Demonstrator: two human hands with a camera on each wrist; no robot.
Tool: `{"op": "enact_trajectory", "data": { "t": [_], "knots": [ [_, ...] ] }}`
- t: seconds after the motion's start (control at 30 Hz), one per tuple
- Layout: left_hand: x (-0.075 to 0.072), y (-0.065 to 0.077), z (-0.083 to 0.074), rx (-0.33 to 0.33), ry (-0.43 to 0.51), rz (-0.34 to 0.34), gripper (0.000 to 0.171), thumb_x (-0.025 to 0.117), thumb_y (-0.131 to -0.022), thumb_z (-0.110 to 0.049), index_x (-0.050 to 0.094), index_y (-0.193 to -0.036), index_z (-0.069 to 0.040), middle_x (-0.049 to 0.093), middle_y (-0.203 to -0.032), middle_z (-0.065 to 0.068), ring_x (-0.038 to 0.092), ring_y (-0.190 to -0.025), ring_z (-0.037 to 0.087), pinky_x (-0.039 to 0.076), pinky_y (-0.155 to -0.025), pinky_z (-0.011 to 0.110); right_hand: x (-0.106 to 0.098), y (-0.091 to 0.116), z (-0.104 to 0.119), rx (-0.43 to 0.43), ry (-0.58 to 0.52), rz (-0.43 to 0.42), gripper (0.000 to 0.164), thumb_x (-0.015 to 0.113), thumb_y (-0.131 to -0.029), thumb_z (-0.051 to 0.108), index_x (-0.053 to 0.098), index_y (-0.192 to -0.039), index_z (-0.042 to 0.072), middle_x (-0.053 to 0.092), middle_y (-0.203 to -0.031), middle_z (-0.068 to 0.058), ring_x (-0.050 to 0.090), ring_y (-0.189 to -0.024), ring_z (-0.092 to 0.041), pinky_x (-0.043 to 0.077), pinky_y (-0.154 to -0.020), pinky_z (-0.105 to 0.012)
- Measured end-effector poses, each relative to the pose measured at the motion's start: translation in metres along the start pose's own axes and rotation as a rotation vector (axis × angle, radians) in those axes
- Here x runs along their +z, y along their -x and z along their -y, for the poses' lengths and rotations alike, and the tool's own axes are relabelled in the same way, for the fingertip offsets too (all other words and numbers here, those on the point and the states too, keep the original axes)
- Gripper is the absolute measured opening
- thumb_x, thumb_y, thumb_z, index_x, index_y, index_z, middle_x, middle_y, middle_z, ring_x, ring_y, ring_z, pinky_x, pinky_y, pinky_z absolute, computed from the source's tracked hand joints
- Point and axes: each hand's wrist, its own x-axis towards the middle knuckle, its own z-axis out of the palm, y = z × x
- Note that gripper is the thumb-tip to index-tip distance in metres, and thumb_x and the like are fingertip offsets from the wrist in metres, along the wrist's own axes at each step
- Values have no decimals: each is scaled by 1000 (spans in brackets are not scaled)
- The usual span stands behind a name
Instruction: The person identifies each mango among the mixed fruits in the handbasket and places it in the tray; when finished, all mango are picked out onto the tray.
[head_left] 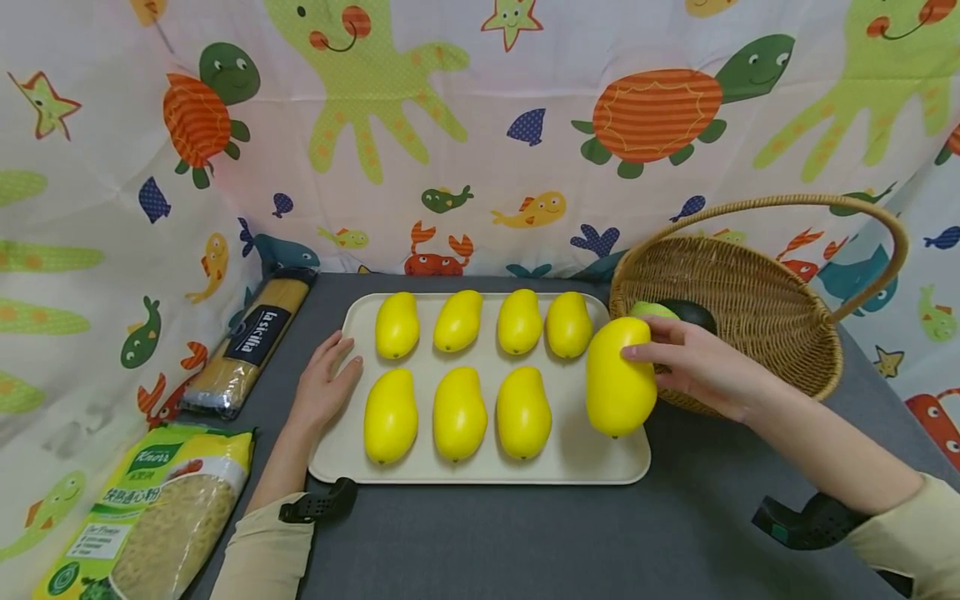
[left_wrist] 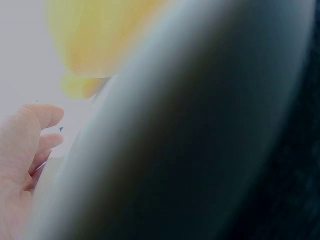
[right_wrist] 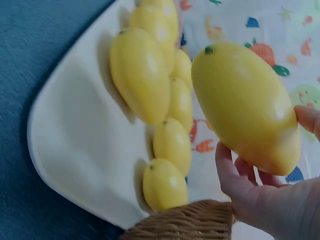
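Note:
A yellow mango (head_left: pixel 619 379) is held up over the right end of a cream tray (head_left: pixel 465 472). My right hand (head_left: pixel 697 362) grips its upper part between thumb and fingers, as the right wrist view also shows with the mango (right_wrist: pixel 245 107) raised off the tray. Several more mangoes stand in two rows on the tray, such as the front-row mango (head_left: pixel 523 412) and the back-row mango (head_left: pixel 568 325). At the tray's left rim rests my left hand (head_left: pixel 327 379), its fingers fairly straight. The tray's blurred edge fills much of the left wrist view.
A wicker basket (head_left: pixel 780 333) with a tall handle stands at right, holding a green fruit (head_left: pixel 652 310) and a dark item (head_left: pixel 692 314). On the left lie a spaghetti pack (head_left: pixel 255 337) and a Knorr bag (head_left: pixel 161 508). A cartoon-printed cloth (head_left: pixel 480 125) hangs behind the grey table (head_left: pixel 480 542).

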Motion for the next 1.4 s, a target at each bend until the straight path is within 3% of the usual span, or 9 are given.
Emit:
{"op": "enact_trajectory", "data": {
  "t": [0.13,0.3,0.57,0.9,1.1,1.4],
  "knots": [
    [0,0,0,1,2,1,58,52,-101,-37,40,-149,-6,20,-161,6,17,-146,33,17,-114,56,14,0,-4,7,138,-30,70,58,-99,32,22,-151,1,42,-140,-21,50,-119,-30,45,-101,-43],
    [1,-1,2,-7,3,1,58,52,-101,-36,40,-149,-7,20,-161,5,17,-146,33,16,-114,56,28,0,-13,1,206,-39,73,59,-97,39,23,-150,3,40,-145,-21,42,-130,-35,34,-107,-56],
    [1,0,2,-6,0,-1,58,52,-100,-37,41,-148,-7,20,-161,6,17,-146,33,17,-114,56,43,-9,-42,43,207,-19,73,55,-99,42,23,-150,1,39,-144,-22,41,-129,-35,37,-103,-53],
    [-1,0,1,4,2,-6,56,52,-101,-35,43,-147,-5,22,-160,7,18,-146,33,17,-114,55,50,-28,-72,130,207,-105,79,52,-98,50,24,-151,-1,31,-150,-24,33,-135,-39,31,-108,-55],
    [0,1,2,14,-3,-7,55,52,-101,-34,43,-146,-4,23,-160,8,19,-145,33,17,-115,54,49,-34,-81,135,204,-117,83,53,-96,54,23,-151,0,28,-151,-24,30,-138,-39,27,-110,-55],
    [0,1,1,18,-6,-14,54,53,-100,-33,44,-146,-4,23,-160,8,20,-145,33,18,-115,54,45,-40,-85,122,293,-136,80,50,-96,56,26,-151,2,33,-149,-25,35,-135,-39,29,-108,-56]
  ]
}}
